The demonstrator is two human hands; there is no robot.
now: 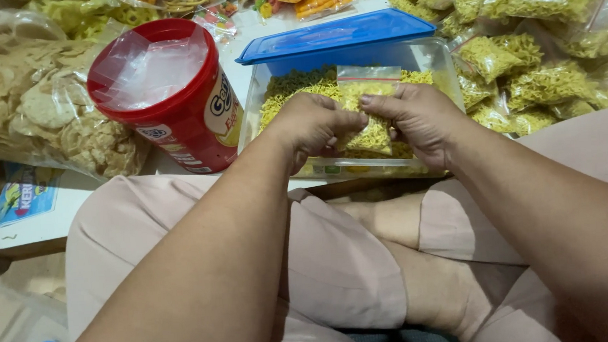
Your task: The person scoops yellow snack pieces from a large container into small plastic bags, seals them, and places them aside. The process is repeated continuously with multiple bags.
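Over the clear tub, just above the loose yellow noodles inside it, a small plastic bag hangs between both hands. The bag is part-filled with the same noodles and stands roughly upright, its empty top edge showing above the knuckles. The left hand closes its fingers and thumb on the bag's left side, and the right hand closes on the right side, so the fingers of both are curled tight on the plastic with nothing else held.

To do this step well, the person would likely want to keep the bag upright and over the tub, so any noodles that slip out fall back in. Pressing gently seems wise: the noodles look brittle and may crumble under a hard squeeze. The top strip should stay free of crumbs and lie flat if it is to close cleanly. Whether the mouth is open or pinched flat cannot be told, since the fingers hide it.

A blue lid rests tilted on the tub's far rim. To the left stands a red tub lined with a clear bag, just beside the clear tub. Further left lies a big bag of crackers. To the right, well apart from the hands, sits a heap of filled packets.
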